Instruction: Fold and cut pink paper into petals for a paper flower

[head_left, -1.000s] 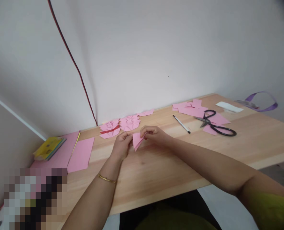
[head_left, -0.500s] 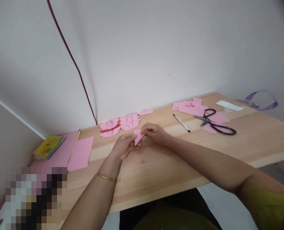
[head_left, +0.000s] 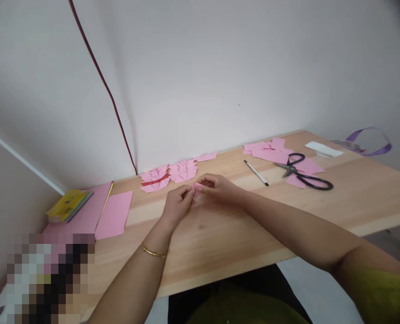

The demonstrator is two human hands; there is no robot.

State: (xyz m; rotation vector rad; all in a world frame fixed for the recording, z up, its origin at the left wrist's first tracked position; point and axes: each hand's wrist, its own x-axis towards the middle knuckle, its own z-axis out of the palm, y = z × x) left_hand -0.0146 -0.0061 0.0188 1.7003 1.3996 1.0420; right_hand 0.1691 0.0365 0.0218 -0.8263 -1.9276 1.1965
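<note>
My left hand (head_left: 177, 205) and my right hand (head_left: 216, 188) meet just above the middle of the wooden table (head_left: 240, 234). Both pinch a small folded pink paper piece (head_left: 197, 186), and only a sliver of it shows between the fingertips. A gold bangle sits on my left wrist. Behind the hands, near the wall, lie several folded pink paper shapes (head_left: 171, 173).
Pink sheets (head_left: 114, 215) and a yellow pad (head_left: 68, 205) lie at the left. A pen (head_left: 255, 173), black scissors (head_left: 303, 174) on pink scraps (head_left: 270, 152), a white slip (head_left: 323, 149) and a purple ribbon (head_left: 368, 143) are at the right. A red cable (head_left: 101, 85) runs down the wall.
The pink piece, earlier held up as an open triangle, is now pressed small between both hands' fingertips. The hands have moved closer together and slightly away from me.
</note>
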